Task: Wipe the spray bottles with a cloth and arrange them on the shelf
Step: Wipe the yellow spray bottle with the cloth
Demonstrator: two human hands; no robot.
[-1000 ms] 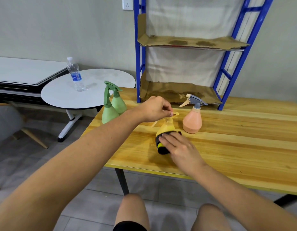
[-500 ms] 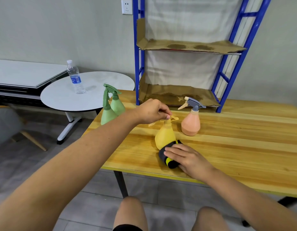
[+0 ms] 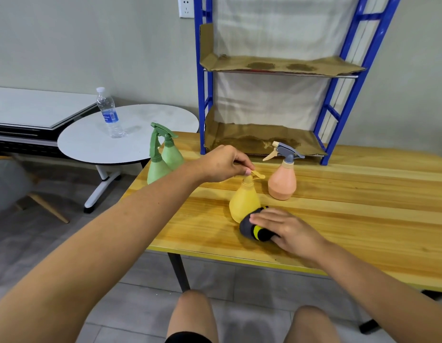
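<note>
A yellow spray bottle (image 3: 244,201) stands upright on the wooden table (image 3: 351,214). My left hand (image 3: 222,164) pinches its yellow spray head from above. My right hand (image 3: 287,229) presses a dark cloth with a yellow stripe (image 3: 256,231) against the bottle's lower front side. A pink spray bottle with a grey head (image 3: 282,180) stands just right of it. Two green spray bottles (image 3: 163,159) stand close together at the table's far left corner. The blue metal shelf (image 3: 336,115) sits at the back of the table, its cardboard-lined levels bare.
A round white side table (image 3: 91,142) with a clear water bottle (image 3: 109,113) stands left of the wooden table. A low white bench runs along the left wall. My bare knees show below the table's yellow front edge.
My right hand has slid the cloth down from the upper part of the yellow bottle's body to its base. My left hand stays on the spray head.
</note>
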